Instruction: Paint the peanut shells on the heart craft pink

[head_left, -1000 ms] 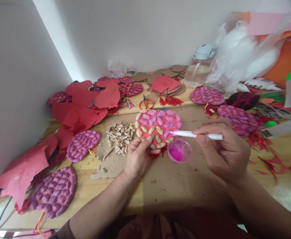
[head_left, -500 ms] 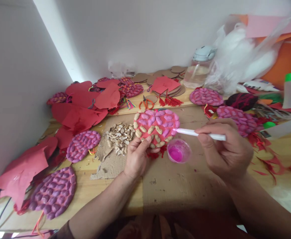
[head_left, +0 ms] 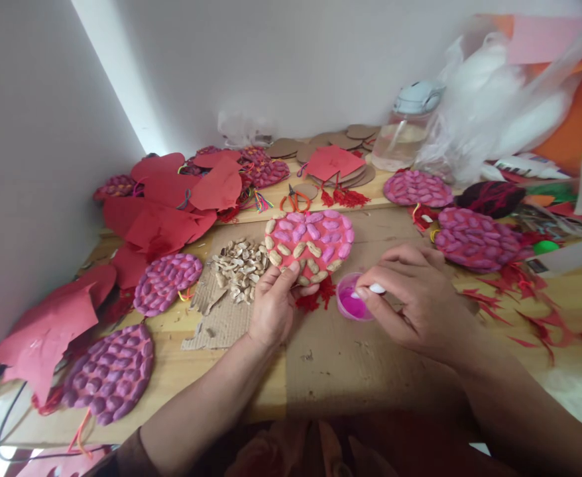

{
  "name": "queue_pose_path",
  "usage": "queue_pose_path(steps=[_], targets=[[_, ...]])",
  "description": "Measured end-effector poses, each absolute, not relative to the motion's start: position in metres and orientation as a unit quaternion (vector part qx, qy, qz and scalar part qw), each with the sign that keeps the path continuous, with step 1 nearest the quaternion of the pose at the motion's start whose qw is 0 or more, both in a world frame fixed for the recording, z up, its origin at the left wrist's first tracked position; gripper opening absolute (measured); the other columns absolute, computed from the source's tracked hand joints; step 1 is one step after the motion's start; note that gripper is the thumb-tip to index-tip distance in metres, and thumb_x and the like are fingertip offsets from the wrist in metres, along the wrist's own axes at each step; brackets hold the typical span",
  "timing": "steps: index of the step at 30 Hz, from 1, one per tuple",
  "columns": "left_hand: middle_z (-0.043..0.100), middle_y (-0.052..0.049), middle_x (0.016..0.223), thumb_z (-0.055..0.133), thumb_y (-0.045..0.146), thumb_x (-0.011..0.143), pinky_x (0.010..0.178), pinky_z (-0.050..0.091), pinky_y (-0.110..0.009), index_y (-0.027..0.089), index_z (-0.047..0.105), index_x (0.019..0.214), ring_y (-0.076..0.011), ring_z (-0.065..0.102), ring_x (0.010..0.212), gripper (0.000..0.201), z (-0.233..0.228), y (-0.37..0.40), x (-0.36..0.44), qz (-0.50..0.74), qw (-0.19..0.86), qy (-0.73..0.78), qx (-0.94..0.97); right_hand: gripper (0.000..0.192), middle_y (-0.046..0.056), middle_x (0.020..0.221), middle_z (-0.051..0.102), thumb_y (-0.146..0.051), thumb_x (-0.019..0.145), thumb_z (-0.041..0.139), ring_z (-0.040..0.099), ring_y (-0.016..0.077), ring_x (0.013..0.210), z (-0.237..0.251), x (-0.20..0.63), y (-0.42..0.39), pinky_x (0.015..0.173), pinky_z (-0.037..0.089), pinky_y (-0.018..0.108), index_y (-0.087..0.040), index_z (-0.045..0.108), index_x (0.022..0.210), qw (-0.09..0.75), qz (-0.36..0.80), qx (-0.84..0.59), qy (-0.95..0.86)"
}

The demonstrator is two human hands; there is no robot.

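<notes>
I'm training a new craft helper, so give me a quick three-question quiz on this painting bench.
1. True or false: the left hand holds the heart-shaped peanut piece by its lower edge.
2. Where does the tip of the white brush in the right hand point?
A. into the small cup of pink paint
B. at the scissors
C. at the loose peanut shells
3. Fill in: the pile of loose peanut shells lies on a scrap of ____.

Key: 1 true; 2 A; 3 cardboard.
</notes>
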State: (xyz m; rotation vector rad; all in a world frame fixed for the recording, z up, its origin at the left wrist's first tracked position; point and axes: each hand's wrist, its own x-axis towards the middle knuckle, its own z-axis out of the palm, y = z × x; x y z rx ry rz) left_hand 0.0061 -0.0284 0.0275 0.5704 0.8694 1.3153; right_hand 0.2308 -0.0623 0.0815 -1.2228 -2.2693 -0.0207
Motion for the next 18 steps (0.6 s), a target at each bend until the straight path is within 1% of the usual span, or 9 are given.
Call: queue_pose_path(steps=[5,8,12,15,18], targets=[[0.082,-0.002,0.091,0.098,0.041,0.071,0.067,0.065,-0.029,0.02,0.077,0.092,-0.0183,0.078,0.079,0.036,0.0273,-0.0278,0.0054,0.582,0.675,0.383,0.244,0.01,-0.002,0.076,0.072,-0.017,0.094,0.063,0.061,0.0229,0.093,0.0814,0.2248,-0.0619,0.082,0.029,0.042,-0.025,0.067,0.088,0.255,-0.023,-0.444,-0.859],[0.081,-0.002,0.091,0.097,0.042,0.073,0.068,0.066,-0.029,0.02,0.076,0.092,-0.0183,0.078,0.078,0.036,0.0266,-0.0273,0.0048,0.583,0.677,0.382,0.237,0.009,-0.002,0.077,0.072,-0.016,0.091,0.064,0.061,0.0224,0.091,0.0818,0.2238,-0.0618,0.082,0.029,0.042,-0.025,0.065,0.088,0.256,-0.029,-0.432,-0.864],[0.082,-0.003,0.095,0.094,0.04,0.076,0.07,0.066,-0.03,0.02,0.074,0.094,-0.0194,0.078,0.082,0.034,0.0263,-0.0265,0.0043,0.584,0.677,0.385,0.228,0.01,-0.002,0.081,0.073,-0.016,0.093,0.062,0.061,0.022,0.091,0.0825,0.223,-0.0623,0.081,0.029,0.042,-0.025,0.063,0.088,0.245,-0.023,-0.433,-0.867],[0.081,-0.003,0.095,0.096,0.039,0.073,0.071,0.067,-0.03,0.019,0.075,0.091,-0.0184,0.077,0.083,0.034,0.0268,-0.0261,0.0043,0.587,0.679,0.378,0.227,0.01,-0.002,0.084,0.074,-0.017,0.096,0.061,0.062,0.0215,0.091,0.0819,0.2226,-0.0622,0.081,0.03,0.042,-0.024,0.063,0.09,0.241,-0.016,-0.434,-0.868],[0.08,-0.001,0.09,0.099,0.038,0.069,0.072,0.067,-0.029,0.018,0.074,0.084,-0.0159,0.075,0.08,0.035,0.0277,-0.0257,0.0046,0.588,0.685,0.369,0.222,0.009,-0.002,0.082,0.073,-0.018,0.098,0.06,0.063,0.0213,0.089,0.0802,0.2257,-0.0608,0.081,0.031,0.042,-0.024,0.064,0.091,0.252,-0.018,-0.435,-0.864]])
